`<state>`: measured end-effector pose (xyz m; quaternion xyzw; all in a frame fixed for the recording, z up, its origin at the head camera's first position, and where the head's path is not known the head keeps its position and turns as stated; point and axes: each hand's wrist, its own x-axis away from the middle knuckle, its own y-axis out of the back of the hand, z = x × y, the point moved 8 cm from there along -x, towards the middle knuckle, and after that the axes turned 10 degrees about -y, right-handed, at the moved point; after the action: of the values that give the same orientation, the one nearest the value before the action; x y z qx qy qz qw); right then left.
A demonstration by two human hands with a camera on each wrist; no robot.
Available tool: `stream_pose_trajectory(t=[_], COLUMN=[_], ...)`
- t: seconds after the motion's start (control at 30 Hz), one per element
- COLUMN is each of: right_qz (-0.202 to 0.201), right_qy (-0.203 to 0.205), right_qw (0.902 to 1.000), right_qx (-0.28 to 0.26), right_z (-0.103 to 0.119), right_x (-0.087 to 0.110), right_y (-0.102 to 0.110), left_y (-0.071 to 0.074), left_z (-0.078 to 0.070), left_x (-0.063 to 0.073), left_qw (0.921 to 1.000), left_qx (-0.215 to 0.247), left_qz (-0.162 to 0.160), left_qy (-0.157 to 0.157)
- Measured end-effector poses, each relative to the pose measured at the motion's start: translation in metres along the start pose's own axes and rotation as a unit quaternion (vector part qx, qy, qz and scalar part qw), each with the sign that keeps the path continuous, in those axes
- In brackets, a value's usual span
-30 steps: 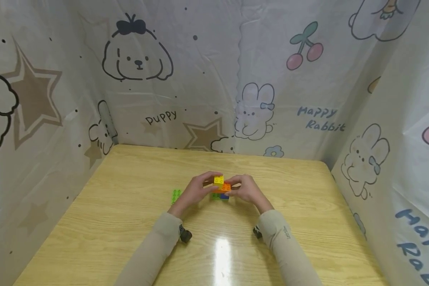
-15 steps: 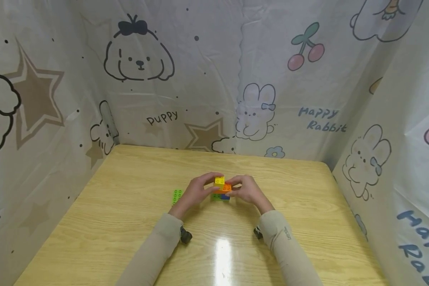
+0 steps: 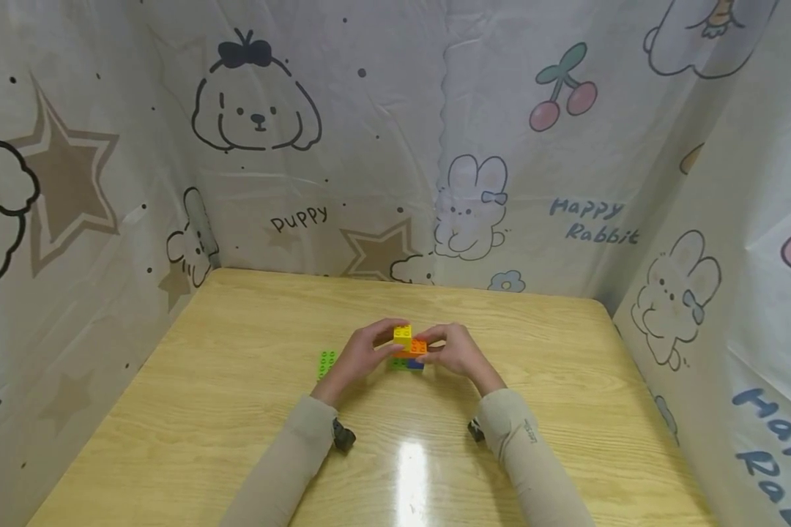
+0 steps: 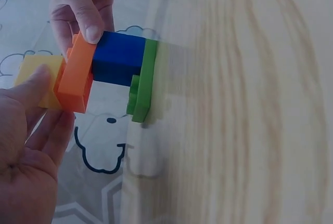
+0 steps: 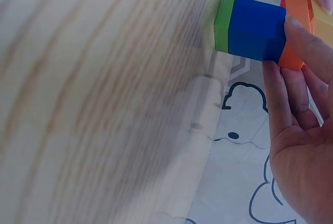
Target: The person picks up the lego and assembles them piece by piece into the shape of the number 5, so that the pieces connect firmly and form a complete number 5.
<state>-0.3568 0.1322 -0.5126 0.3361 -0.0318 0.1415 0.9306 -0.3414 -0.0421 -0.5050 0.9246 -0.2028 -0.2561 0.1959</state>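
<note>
A small stack of toy building bricks stands in the middle of the table. At its base is a green studded plate [image 4: 148,81], with a blue brick [image 4: 119,57] on one end of it. An orange brick [image 4: 78,76] sits on the blue one and juts out to the left over the plate. On the orange brick's left end is a yellow brick [image 3: 403,334]. My left hand [image 3: 368,350] pinches the yellow brick, its fingertips reaching the orange one's edge. From the right, my right hand [image 3: 458,350] pinches the orange brick, fingertips right at the blue brick's top edge.
Another green studded plate [image 3: 327,360] lies on the wooden table [image 3: 237,395], left of the stack and partly behind the left forearm. Printed curtains [image 3: 369,146] enclose the table at the back and both sides.
</note>
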Motion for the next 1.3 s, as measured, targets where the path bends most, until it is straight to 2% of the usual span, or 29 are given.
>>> stream_pose_trajectory(t=[0.37, 0.7, 0.87, 1.3], right_qz=[0.001, 0.003, 0.002, -0.001], right_qy=[-0.007, 0.000, 0.002, 0.006], right_qw=[1.0000, 1.0000, 1.0000, 1.0000], right_qx=[-0.004, -0.006, -0.009, -0.001], right_z=[-0.0018, -0.0008, -0.0004, 0.0006], right_x=[-0.0015, -0.0010, -0.0024, -0.0022], right_y=[-0.0004, 0.0001, -0.0013, 0.0010], left_y=[-0.0017, -0.0020, -0.0016, -0.0003], left_z=[-0.0009, -0.0053, -0.0039, -0.0045], left_x=[0.0005, -0.0031, -0.0029, -0.0052], left_qw=[0.9993, 0.9978, 0.9971, 0.9963], left_qx=[-0.003, -0.019, -0.028, -0.036], left_qz=[0.002, 0.026, 0.038, 0.033], left_qy=[-0.037, -0.058, -0.060, -0.071])
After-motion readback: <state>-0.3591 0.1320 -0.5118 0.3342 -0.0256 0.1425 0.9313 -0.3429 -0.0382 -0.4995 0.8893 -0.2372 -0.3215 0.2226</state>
